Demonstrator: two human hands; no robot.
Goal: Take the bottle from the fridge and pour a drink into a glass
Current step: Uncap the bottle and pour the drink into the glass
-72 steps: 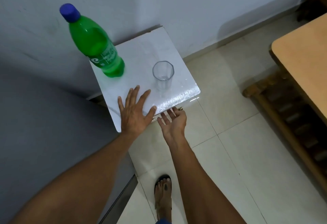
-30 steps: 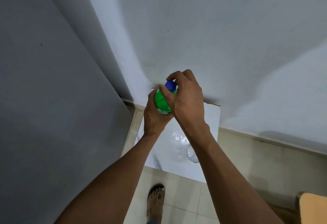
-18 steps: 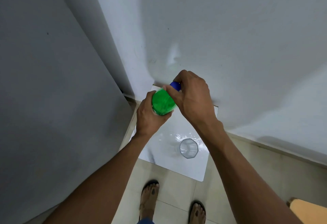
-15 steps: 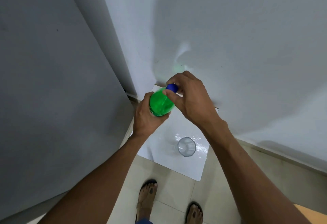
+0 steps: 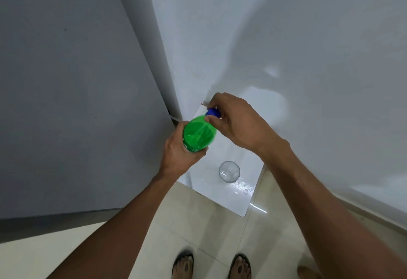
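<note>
1. Two hands are on the bottle (image 5: pixel 199 134), which I hold up above the counter (image 5: pixel 242 199) with its top tipped away from me, toward the wall (image 5: pixel 286 36).
2. My left hand (image 5: pixel 180 153) grips the green body from below and from the left side; the fingers are curled round the far side, mostly hidden behind the plastic, and the thumb lies along the near edge.
3. My right hand (image 5: pixel 237 124) comes in from the right, and its fingers (image 5: pixel 214 102) are clamped on the blue cap (image 5: pixel 213 113), thumb under it and the others over it.
4. From this angle I cannot tell whether the cap is loose or tight on the neck.
5. Below my right wrist the glass (image 5: pixel 229 171) stands upright on the white counter, near its front edge and well apart from the bottle.
6. Nothing can be seen inside the glass but its clear base.
7. Left of me is a flat grey fridge (image 5: pixel 66 102), and the counter sits in the corner between it and the wall.
8. Both my feet, in sandals (image 5: pixel 182 265), stand on the pale tiled floor (image 5: pixel 198 223) just in front of the counter.
</note>
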